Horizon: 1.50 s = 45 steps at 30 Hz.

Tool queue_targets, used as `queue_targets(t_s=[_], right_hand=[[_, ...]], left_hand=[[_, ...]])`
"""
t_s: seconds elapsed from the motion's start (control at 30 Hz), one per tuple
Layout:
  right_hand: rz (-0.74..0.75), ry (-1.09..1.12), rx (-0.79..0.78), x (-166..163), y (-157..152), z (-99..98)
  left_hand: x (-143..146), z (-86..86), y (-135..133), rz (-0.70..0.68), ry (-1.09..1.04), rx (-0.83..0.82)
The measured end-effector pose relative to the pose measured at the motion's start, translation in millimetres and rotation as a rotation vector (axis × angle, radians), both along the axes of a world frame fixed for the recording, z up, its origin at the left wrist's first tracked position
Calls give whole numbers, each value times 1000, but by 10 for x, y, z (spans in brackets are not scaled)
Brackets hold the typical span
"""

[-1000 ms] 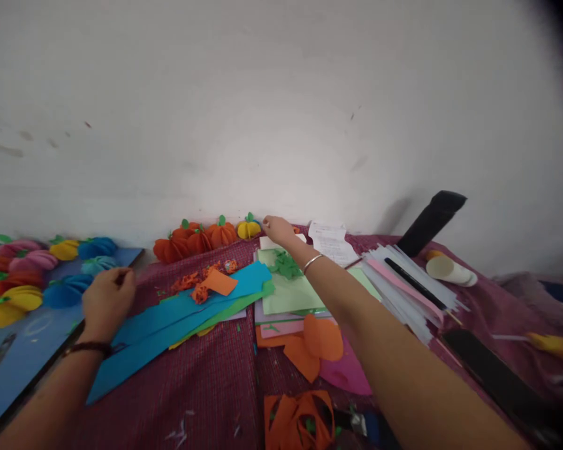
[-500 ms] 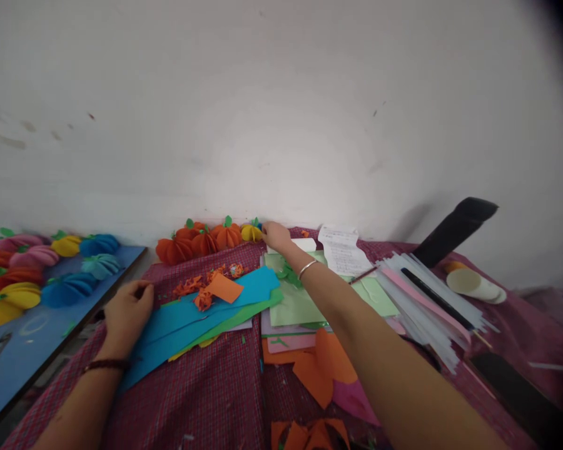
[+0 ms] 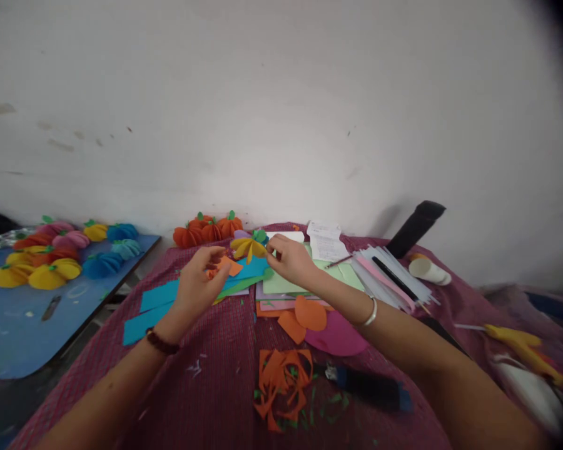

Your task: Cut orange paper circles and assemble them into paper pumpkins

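My right hand [image 3: 291, 257] pinches a many-coloured paper pumpkin [image 3: 249, 248] at its right side. Yellow petals hang at its front, purple and blue show behind, and a green leaf sits on top. It is held up above the blue paper strips [image 3: 254, 269]. Just left of the pumpkin is my left hand [image 3: 202, 279], fingers apart and holding nothing. Behind that hand, orange paper [image 3: 231, 265] lies on the strips, partly hidden. Several orange paper pumpkins [image 3: 211, 231] with green leaves stand against the wall.
On the left, a blue table [image 3: 9, 350] carries several paper pumpkins and a cutter [image 3: 50, 308]. Orange cut scraps [image 3: 284, 381] lie near the front. Rightward are white strips [image 3: 385, 275], a white roll [image 3: 429, 272], a black upright object [image 3: 415, 228] and a yellow glue gun [image 3: 520, 344].
My right hand has brought the many-coloured pumpkin away from the wall, towards me. My left hand has risen from the table edge, moved right and opened. The view has shifted.
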State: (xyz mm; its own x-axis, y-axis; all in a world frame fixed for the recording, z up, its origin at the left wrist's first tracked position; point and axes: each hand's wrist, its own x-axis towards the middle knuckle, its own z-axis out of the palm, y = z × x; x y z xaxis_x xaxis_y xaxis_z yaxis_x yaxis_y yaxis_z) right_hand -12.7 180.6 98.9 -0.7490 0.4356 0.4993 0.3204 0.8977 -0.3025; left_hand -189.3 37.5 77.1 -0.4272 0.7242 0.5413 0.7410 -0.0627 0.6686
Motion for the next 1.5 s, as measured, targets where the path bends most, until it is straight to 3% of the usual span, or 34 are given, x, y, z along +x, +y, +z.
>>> queue_targets(t_s=[0.17,0.3,0.47,0.6,0.77,0.97,1.17,1.3,1.33,1.4,1.5], right_hand=[[123,-31,-101,479,-630,-85],[252,-90,-236,653,-951,-232],[326,-55,-440,608,-1063,-392],[283,-37,-486,440,-1019,-477],[328,-105,-452,198,-1023,-568],[414,-225,-418,15,-1189,-691],[361,-307,-272,-105,-1305,-790],[344,-389,-199,-144,-1312,-818],[349,-397,-201,-137,-1305,-811],[374,-379,-223,-103,-1280,-787],[437,-329,-264,-22,-1227,-752]], left_hand=[[607,-100,-406,-134,-1,-71],[760,-247,-782,-165,-150,-146],[453,-459,-1184,-67,-387,-169],[124,-644,-1388,-84,-345,-256],[38,-719,-1499,-190,-252,-375],[4,-762,-1533,-201,-261,-369],[-3,-893,-1506,-183,-208,-377],[10,-787,-1551,-207,-232,-393],[-39,-738,-1596,-192,-256,-391],[-242,-656,-1731,-31,-294,-356],[-727,-666,-1995,438,-210,-381]])
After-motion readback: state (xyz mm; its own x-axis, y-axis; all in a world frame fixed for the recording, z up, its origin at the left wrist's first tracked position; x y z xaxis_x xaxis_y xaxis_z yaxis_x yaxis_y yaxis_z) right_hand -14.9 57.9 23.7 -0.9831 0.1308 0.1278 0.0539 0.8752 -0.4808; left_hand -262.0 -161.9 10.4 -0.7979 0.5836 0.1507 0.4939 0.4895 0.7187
